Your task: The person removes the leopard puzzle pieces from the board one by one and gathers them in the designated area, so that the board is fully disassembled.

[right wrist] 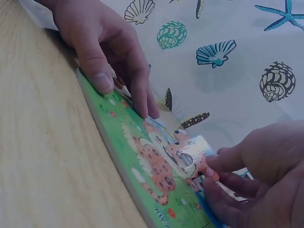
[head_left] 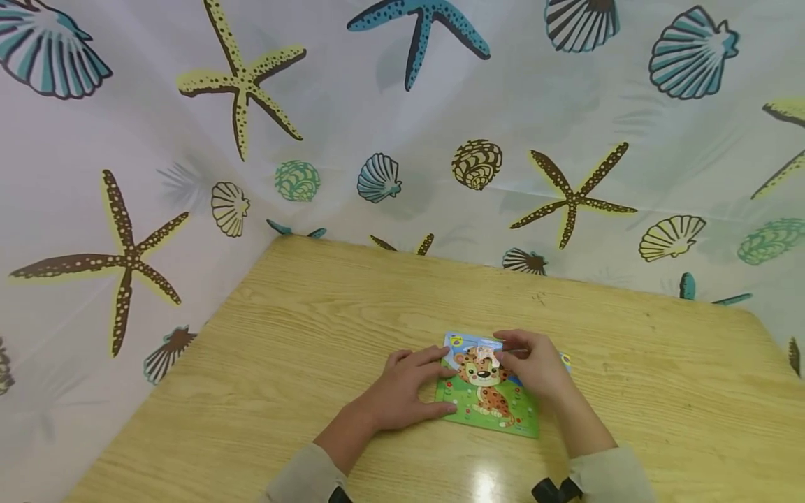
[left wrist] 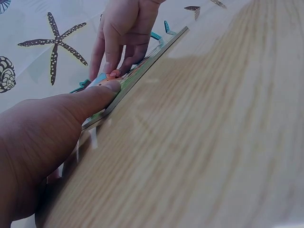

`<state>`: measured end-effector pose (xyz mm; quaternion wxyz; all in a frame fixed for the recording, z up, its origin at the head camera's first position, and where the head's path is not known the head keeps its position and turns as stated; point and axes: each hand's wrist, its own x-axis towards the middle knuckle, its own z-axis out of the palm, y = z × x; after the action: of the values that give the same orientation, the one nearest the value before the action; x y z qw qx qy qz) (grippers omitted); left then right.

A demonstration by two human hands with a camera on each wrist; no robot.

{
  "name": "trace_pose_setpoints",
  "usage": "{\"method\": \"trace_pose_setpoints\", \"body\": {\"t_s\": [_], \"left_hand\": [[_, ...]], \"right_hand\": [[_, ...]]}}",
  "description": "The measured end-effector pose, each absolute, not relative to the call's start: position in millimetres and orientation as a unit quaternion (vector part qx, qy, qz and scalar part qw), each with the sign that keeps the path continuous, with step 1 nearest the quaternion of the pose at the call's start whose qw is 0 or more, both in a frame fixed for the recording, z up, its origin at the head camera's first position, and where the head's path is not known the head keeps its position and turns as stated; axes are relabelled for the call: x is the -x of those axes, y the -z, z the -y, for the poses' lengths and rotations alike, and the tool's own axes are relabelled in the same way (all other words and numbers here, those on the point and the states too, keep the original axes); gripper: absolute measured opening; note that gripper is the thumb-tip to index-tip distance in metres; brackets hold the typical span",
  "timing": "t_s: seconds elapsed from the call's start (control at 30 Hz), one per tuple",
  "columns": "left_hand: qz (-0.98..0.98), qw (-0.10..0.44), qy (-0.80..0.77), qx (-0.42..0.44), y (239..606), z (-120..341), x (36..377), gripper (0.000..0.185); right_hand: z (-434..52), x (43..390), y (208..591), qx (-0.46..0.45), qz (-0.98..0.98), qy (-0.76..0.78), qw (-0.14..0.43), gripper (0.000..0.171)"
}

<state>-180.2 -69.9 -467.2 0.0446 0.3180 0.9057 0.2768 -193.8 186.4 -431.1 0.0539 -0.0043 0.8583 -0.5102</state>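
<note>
Puzzle (head_left: 490, 402) first: it lies flat on your table (head_left: 283, 328), near the front edge and close to you. Behind the table hangs a big white curtain (head_left: 377, 105) with starfish and shells on it. It goes around the back and the left side.

The puzzle is a thin board with green grass, some blue at the top, and a spotted orange leopard (head_left: 486, 381) in the middle. The pieces sit inside the board's frame.

Your left hand (head_left: 402, 391) lies on the left side of the puzzle. Its fingers are straight and a bit spread. The thumb presses on the near edge and the fingertips (right wrist: 142, 107) press down on the picture, so the board stays flat.

Your right hand (head_left: 534, 367) is on the right side, up by the leopard's head. Its fingers are curled, and the fingertips pinch a small piece (right wrist: 199, 168) that sits in the picture right at the head.
</note>
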Motion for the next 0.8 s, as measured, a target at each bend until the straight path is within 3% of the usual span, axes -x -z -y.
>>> {"method": "trace_pose_setpoints", "body": {"t_s": [0.23, 0.8], "left_hand": [[-0.903, 0.049, -0.281, -0.321, 466, 70, 181, 0.056], [-0.903, 0.052, -0.282, -0.321, 466, 69, 181, 0.056]], "right_hand": [[-190, 190, 442, -0.038, -0.836, 0.546, 0.043, 0.025], [-184, 191, 440, -0.010, -0.870, 0.493, 0.019, 0.017]]}}
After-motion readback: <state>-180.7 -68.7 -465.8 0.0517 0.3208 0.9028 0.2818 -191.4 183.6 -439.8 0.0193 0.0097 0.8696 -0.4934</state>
